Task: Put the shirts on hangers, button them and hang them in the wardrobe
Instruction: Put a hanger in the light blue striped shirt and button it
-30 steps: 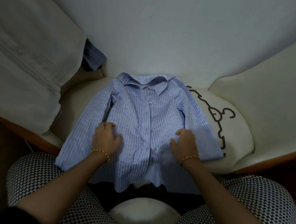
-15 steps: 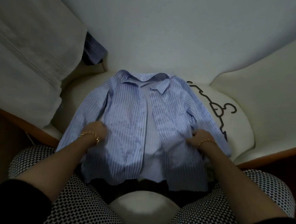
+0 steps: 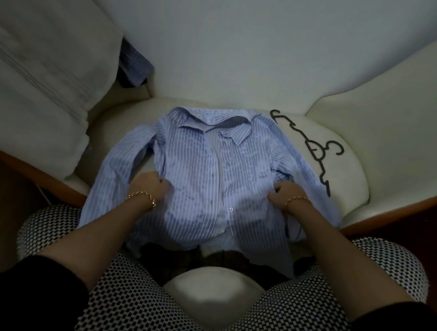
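Note:
A light blue striped shirt (image 3: 205, 174) lies face up on the cream seat cushion (image 3: 349, 183), collar at the far end, hem hanging over the near edge. My left hand (image 3: 149, 188) grips the fabric at the shirt's left side, fingers curled. At the shirt's right side my right hand (image 3: 285, 197) grips the cloth the same way. The front panels lie together down the middle. A black hanger (image 3: 317, 151) lies flat on the cushion to the right of the shirt, apart from both hands.
A white cushion (image 3: 34, 67) fills the left. A dark blue checked garment (image 3: 133, 69) is wedged behind it. The sofa's white backrest (image 3: 236, 47) rises beyond, a padded armrest (image 3: 402, 129) on the right. My patterned knees are at the bottom.
The shirt front was pulled open half a second ago; now its panels lie together again. Both hands moved from the middle of the shirt outward to its sides.

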